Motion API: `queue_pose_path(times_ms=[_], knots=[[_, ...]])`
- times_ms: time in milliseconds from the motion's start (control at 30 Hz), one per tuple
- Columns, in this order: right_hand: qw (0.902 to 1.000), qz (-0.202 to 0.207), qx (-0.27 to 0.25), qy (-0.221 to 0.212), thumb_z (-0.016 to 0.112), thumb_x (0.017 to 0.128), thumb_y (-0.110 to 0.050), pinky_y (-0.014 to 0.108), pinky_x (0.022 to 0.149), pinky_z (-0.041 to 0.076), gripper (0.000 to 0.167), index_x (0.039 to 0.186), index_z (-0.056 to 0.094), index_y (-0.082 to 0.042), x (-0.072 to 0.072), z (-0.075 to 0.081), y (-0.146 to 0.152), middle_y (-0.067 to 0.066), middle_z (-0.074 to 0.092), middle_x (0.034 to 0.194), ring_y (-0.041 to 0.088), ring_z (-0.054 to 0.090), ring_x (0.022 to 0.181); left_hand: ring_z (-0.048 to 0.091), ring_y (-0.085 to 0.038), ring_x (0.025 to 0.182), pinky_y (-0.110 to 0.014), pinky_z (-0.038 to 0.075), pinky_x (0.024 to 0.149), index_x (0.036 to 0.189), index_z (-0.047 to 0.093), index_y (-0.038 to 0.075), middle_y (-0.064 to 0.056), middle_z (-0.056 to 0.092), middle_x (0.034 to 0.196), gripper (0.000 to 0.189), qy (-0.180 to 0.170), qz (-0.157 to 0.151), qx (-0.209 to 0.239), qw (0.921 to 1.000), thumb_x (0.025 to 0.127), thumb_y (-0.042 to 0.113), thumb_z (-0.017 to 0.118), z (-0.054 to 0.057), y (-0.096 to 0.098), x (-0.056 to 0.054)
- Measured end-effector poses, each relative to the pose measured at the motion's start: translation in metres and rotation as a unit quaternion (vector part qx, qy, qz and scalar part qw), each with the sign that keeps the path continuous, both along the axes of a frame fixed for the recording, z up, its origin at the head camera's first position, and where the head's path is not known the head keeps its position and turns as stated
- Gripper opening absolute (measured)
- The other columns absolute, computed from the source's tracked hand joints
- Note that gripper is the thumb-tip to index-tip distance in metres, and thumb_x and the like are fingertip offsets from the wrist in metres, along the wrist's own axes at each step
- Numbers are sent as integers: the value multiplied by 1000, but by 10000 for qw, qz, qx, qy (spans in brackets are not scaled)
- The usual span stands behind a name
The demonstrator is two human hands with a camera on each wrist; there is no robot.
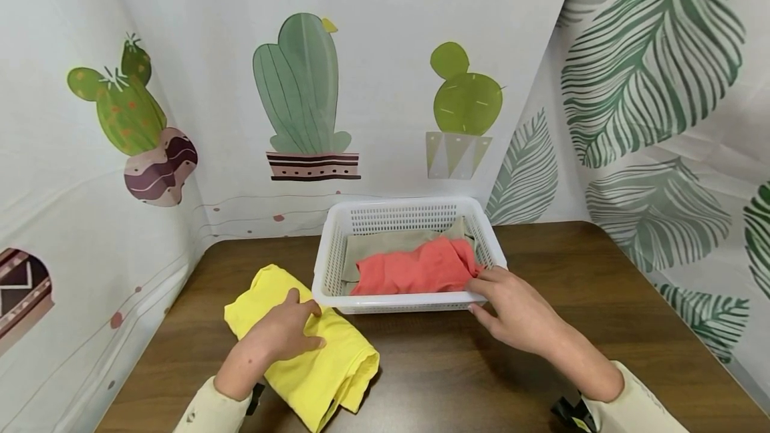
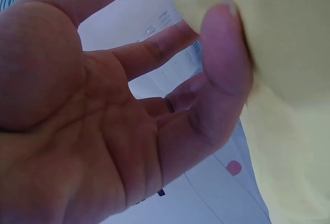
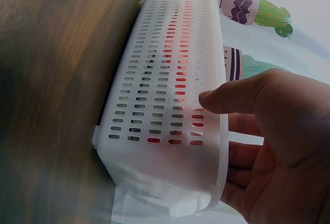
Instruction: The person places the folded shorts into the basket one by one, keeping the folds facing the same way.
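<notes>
A folded piece of yellow cloth point(image 1: 337, 369) lies on the left side of the table, turned at an angle. My left hand point(image 1: 285, 329) rests on it with fingers spread and lightly bent; in the left wrist view fingertips point(image 2: 224, 43) touch the yellow fabric. To the right stands a white perforated plastic basket point(image 1: 397, 301). Its near right corner is gripped by my right hand point(image 1: 517, 303), the thumb on the outer wall and the other fingers over the rim. Inside lie a folded red cloth point(image 1: 415, 269) in front and a grey-beige cloth point(image 1: 385, 241) behind and under it.
The brown wooden table point(image 1: 433, 379) extends in front of the basket and to both sides. Behind it hangs a white curtain point(image 1: 385, 85) printed with cacti and leaves, close to the basket's back wall.
</notes>
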State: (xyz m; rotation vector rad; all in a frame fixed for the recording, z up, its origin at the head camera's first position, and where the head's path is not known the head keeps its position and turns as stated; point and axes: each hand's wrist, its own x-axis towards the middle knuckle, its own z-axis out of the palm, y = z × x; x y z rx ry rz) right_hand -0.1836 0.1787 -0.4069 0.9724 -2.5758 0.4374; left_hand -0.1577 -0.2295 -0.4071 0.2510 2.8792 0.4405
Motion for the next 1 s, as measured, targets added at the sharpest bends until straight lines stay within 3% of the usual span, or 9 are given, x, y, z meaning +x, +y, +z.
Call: queue_pose_path(times_ms=[1000], knots=[[10000, -23, 0, -87, 88, 84, -12, 34, 77, 53, 23, 103, 77, -18, 0, 1, 0, -11, 63, 94, 10, 56, 89, 57, -18, 72, -37, 51, 71, 124, 71, 10, -11, 45, 112, 46, -180, -25, 399, 9990, 86, 29, 90, -3, 8, 4]])
